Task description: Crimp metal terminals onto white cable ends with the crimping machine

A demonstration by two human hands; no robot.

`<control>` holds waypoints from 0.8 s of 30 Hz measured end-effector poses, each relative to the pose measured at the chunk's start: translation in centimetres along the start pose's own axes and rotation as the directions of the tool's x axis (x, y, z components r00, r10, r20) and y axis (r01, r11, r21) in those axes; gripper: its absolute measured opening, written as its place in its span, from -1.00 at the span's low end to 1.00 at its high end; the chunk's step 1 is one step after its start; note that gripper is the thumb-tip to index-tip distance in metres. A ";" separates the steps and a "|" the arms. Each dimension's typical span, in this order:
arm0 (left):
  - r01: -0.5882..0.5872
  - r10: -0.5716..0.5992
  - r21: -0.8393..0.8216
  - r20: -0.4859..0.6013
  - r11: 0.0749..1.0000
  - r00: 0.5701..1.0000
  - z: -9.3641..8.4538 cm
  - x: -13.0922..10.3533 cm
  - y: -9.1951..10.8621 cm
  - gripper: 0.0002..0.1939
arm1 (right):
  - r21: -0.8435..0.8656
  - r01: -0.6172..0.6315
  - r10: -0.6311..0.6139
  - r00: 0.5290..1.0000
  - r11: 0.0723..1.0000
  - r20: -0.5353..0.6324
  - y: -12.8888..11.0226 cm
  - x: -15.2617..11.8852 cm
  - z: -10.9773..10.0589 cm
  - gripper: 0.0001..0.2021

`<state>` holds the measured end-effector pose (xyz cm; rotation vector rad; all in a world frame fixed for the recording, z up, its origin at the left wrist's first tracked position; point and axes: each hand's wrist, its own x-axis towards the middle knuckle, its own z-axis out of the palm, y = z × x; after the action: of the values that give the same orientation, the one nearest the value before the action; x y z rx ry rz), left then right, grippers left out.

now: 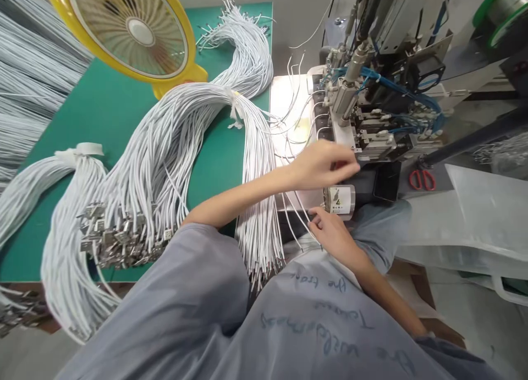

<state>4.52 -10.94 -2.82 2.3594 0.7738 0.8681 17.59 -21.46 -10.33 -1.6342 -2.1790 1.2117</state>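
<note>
My left hand [328, 164] reaches across in front of the machine [346, 105], its fingers curled in and slightly blurred. Whatever they may pinch is hidden. Lower down, my right hand [332, 234] is closed with thumb and fingertips on a thin white cable [305, 220] near its lower end. Several single white cables run up from there to a row of dark holders [323, 109] on the machine. Left of both hands hangs a tied bundle of white cables [259, 204] with bare dark tips, over the table edge beside my lap.
On the green table [218, 165] lie more cable bundles [78, 204], some with metal connectors [124, 234]. A yellow fan [140, 33] stands at the back. Beyond my right hand are a labelled cylinder [341, 200], a phone [388, 181], red-handled scissors [422, 180] and a wire spool [505, 17].
</note>
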 end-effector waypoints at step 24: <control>0.409 -0.166 -0.652 0.403 0.639 0.900 5.2 -1.6 -1.3 -0.67 | 0.809 0.355 0.076 0.896 0.468 -0.437 3.7 -0.3 -6.6 -0.74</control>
<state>6.67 -12.40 -7.72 1.5331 0.5175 0.5014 24.15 -18.08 -8.41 -1.0428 -1.0192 1.3938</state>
